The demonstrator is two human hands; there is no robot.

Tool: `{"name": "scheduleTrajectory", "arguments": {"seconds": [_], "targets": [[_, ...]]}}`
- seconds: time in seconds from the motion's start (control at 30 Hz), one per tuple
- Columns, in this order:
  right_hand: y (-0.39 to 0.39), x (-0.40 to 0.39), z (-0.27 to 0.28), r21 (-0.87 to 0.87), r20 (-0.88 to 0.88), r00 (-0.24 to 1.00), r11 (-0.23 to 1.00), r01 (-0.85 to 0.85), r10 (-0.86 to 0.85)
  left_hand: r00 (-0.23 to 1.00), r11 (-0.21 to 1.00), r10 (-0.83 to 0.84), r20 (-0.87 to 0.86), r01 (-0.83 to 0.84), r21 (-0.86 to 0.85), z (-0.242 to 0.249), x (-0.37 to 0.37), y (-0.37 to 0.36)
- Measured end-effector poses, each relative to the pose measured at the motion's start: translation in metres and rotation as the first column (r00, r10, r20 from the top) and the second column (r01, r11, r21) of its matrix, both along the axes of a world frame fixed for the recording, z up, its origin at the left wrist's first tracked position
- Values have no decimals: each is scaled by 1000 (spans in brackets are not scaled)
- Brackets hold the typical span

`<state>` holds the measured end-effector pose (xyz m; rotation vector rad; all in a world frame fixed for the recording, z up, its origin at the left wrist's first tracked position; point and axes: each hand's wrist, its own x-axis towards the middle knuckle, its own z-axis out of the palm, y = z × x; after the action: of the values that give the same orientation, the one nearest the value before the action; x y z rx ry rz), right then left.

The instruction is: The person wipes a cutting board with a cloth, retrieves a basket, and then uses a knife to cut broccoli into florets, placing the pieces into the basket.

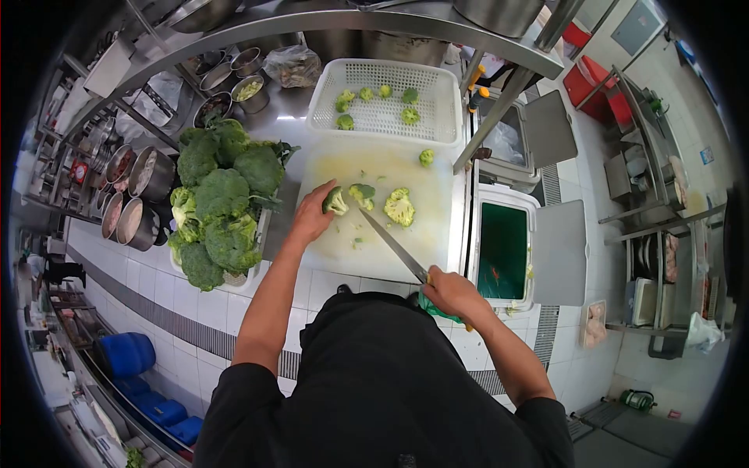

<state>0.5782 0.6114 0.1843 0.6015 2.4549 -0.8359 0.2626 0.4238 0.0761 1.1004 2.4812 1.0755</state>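
My left hand (314, 214) grips a broccoli piece (335, 202) over the left side of the white cutting board (374, 257). In my right hand (451, 295), near the board's front right corner, is the handle of a knife (396, 248). Its blade slants up and left, with the tip right by a cut broccoli floret (361, 195). A larger broccoli piece (399, 207) lies cut side up to the right of the blade. One small floret (426, 157) sits at the board's far right, and green crumbs are scattered about.
Behind the board stands a white perforated basket (382, 125) holding several florets. Whole broccoli heads (222, 195) are heaped in a crate at left. Metal pots (152, 173) stand farther left. At right is a green-lined bin (503, 249); a steel shelf (335, 23) spans overhead.
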Motion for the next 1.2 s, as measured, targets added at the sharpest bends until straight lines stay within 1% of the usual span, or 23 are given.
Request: {"name": "scheduleTrajectory", "arguments": {"seconds": [0.03, 0.07, 0.13, 0.17, 0.23, 0.37, 0.43, 0.57, 0.67, 0.87, 0.93, 0.97, 1.0, 1.03, 1.07, 1.1, 1.17, 1.2], "targets": [[0, 3, 8, -4, 24, 1000, 1000, -9, 9, 999, 999, 38, 23, -38, 21, 3, 0, -1], [2, -1, 10, 1, 10, 1000, 1000, -10, 10, 999, 999, 38, 9, -39, 26, 7, -7, 4], [-3, 2, 11, -5, -34, 999, 1000, -6, 5, 999, 999, -37, 39, 37, 10, 8, -8, 3], [-4, 2, 9, -8, -32, 999, 1000, -3, 3, 998, 999, -39, 41, 39, 7, 8, -7, 4], [-7, -2, 2, -38, -96, 995, 999, -5, 1, 998, 997, -39, 51, 35, 71, 8, -6, 6], [-11, -9, 4, -80, -67, 998, 997, 17, -22, 999, 994, 10, 34, -13, 112, 8, 1, 5], [-11, -11, 4, -121, -69, 997, 992, 24, -33, 999, 986, 45, 1, -45, 159, 3, 3, 4], [-11, -19, 4, -148, -59, 998, 989, 24, -33, 998, 982, 51, -41, -43, 187, -2, 3, 2], [-12, -24, 6, -135, -65, 998, 991, 15, -24, 995, 982, 75, -61, -63, 176, -3, 6, -1], [-10, -41, 8, -106, -47, 999, 994, -33, 28, 993, 977, 122, 7, -121, 176, -3, 14, -5], [-13, -52, -2, -58, -112, 992, 996, -64, 57, 988, 974, 153, 1, -151, 167, -6, 15, -4], [-19, -57, -19, -62, -110, 992, 996, -63, 56, 988, 975, 153, 3, -151, 163, -7, 15, -4], [-27, -62, -42, 9, -142, 989, 999, -46, 47, 988, 978, 154, -13, -151, 145, -6, 16, -4], [-33, -68, -50, 84, -180, 983, 996, -28, 42, 987, 980, 156, -33, -151, 132, -5, 16, -3], [-36, -68, -55, 116, -181, 981, 992, -47, 67, 986, 979, 160, -38, -154, 136, -3, 14, -3], [-34, -66, -55, 116, -185, 980, 992, -53, 74, 988, 982, 151, -31, -146, 121, -4, 12, -7], [-24, -58, -54, 91, -136, 987, 993, -72, 84, 990, 986, 136, -31, -132, 101, -4, 10, -17], [-16, -52, -50, 92, -141, 987, 993, -70, 83, 985, 977, 160, 66, -168, 128, -6, 9, -22]]}}
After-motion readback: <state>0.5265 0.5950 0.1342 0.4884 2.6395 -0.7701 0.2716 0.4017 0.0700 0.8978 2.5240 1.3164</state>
